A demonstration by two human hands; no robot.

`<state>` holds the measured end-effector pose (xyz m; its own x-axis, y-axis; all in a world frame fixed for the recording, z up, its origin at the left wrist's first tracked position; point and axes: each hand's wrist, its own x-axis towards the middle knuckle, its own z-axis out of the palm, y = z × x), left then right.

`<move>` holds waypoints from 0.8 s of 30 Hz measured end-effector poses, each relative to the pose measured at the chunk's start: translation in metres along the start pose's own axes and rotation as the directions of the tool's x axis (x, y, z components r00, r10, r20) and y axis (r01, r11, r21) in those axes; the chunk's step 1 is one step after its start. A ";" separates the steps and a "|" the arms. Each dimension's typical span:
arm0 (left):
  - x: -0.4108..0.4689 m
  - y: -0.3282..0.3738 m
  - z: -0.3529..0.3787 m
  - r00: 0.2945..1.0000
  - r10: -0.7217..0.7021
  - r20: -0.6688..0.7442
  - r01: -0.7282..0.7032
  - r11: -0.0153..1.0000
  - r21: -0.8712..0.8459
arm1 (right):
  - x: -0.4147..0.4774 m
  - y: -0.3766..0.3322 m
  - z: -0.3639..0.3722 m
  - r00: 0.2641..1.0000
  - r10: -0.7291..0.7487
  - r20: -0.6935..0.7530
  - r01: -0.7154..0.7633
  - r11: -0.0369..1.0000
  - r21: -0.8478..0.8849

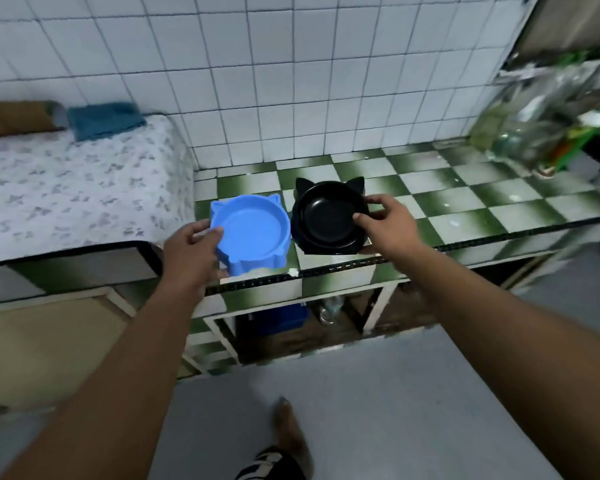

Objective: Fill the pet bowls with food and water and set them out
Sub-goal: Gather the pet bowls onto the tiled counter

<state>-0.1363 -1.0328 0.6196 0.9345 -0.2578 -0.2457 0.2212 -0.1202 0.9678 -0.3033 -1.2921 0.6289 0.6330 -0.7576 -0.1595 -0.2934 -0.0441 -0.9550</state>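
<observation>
Left hand is gripping the blue bowl at its left rim, thumb curling over the edge. Right hand is pinching the black bowl at its right rim. I am reading both as empty, side by side at the front of the checkered counter.

Two bowls are side by side at the front edge of the counter. The left hand holds the left bowl at its outer side, and the right hand holds the right bowl at its outer side. To the left of the counter lies a mattress with a folded cloth on its far end, by the wall, and bottles stand at the far right end of the counter.
</observation>
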 end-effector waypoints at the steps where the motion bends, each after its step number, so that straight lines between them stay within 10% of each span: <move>1: 0.010 0.002 0.020 1.000 -0.005 0.025 0.005 1.000 0.006 | 0.012 0.004 -0.012 1.000 0.008 -0.030 -0.008 1.000 0.004; 16: 0.168 0.006 0.269 0.972 -0.102 0.212 0.080 0.991 0.109 | 0.216 0.035 -0.144 0.942 0.173 -0.288 -0.178 0.984 0.009; 24: 0.233 -0.030 0.372 0.995 -0.102 -0.017 0.103 0.970 0.218 | 0.364 0.082 -0.200 0.950 0.220 -0.221 -0.246 0.964 -0.097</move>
<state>-0.0290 -1.4462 0.5125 0.9118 -0.2276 -0.3419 0.2501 -0.3526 0.9017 -0.2407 -1.7016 0.5423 0.3785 -0.8734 -0.3066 -0.5079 0.0809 -0.8576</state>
